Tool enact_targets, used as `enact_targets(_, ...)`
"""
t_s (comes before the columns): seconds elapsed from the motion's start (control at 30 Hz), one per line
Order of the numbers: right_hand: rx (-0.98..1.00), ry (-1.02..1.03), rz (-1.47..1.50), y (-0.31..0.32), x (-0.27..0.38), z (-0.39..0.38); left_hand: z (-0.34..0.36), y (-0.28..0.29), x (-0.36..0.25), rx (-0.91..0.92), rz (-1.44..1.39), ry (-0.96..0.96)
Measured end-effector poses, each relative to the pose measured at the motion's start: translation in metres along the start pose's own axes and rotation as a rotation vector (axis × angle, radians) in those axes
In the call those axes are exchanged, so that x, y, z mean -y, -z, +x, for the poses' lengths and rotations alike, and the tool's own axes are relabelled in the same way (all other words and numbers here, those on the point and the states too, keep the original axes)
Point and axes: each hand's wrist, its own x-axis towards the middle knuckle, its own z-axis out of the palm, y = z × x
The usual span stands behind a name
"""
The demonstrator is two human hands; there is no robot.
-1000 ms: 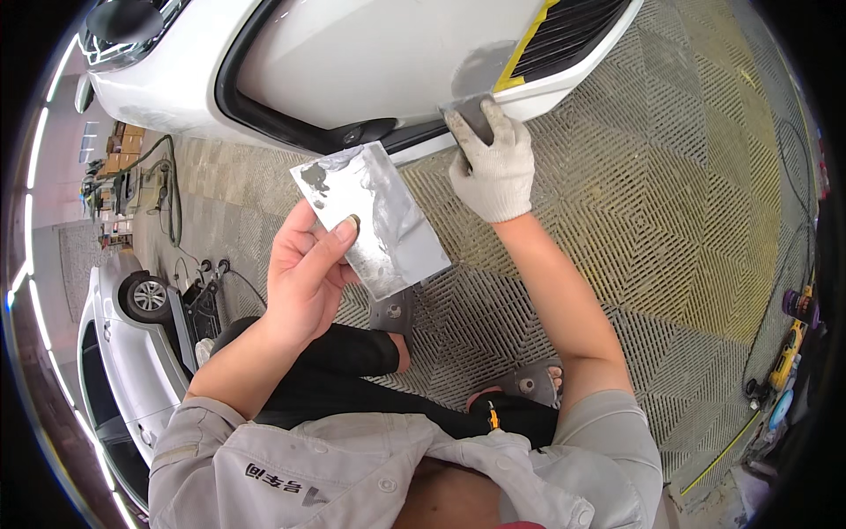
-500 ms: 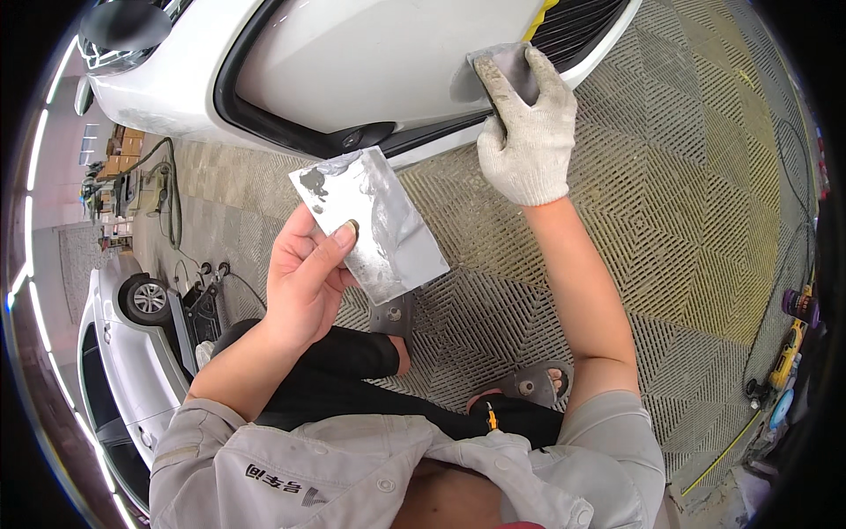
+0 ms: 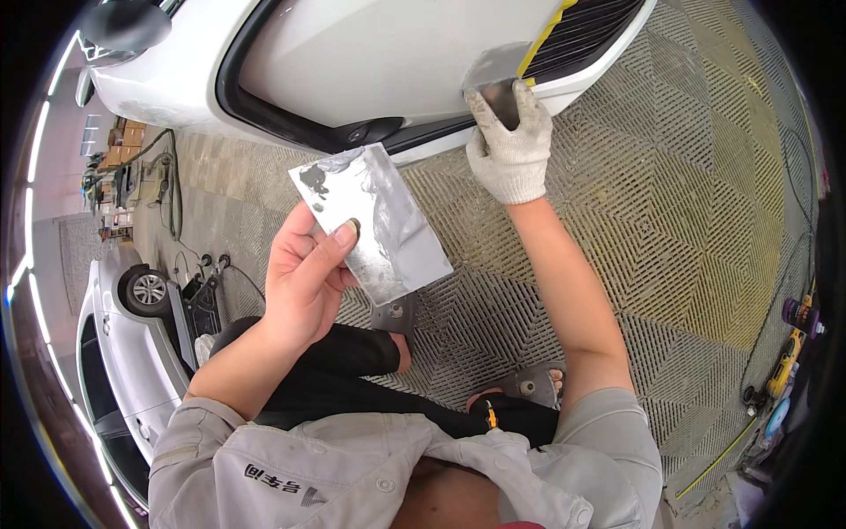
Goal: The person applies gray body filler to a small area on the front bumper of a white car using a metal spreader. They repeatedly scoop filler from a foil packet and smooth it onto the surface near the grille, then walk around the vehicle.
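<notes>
Bare and closed, my left hand pinches a flat metal plate by its left edge, thumb on top. Grey putty is smeared along the plate's right side, with dark spots near its far corner. My right hand, in a soiled white knit glove, grips a dark putty scraper between thumb and spread fingers. The scraper is at the lower edge of a grey putty patch on the white car bumper; its working edge is partly hidden. Yellow masking tape borders the patch on the right.
A black slatted grille lies right of the tape. Grey and yellow grid tiles cover the floor. A silver car and a floor jack stand at left. A yellow power tool lies far right.
My right hand and the scraper have moved down and slightly left across the bumper, uncovering more of the grey patch and tape. My left hand and the plate have hardly moved.
</notes>
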Motion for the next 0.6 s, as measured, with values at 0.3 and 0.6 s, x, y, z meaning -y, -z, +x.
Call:
enact_targets(0.3, 0.06, 0.031, -0.059, 0.025, -0.004, -0.011, -0.001, 0.0, 0.0, -0.002, 0.001, 0.008)
enact_targets(0.6, -0.061, 0.014, 0.042, 0.039, 0.008, 0.042, -0.001, -0.003, -0.002, 0.02, 0.004, 0.008)
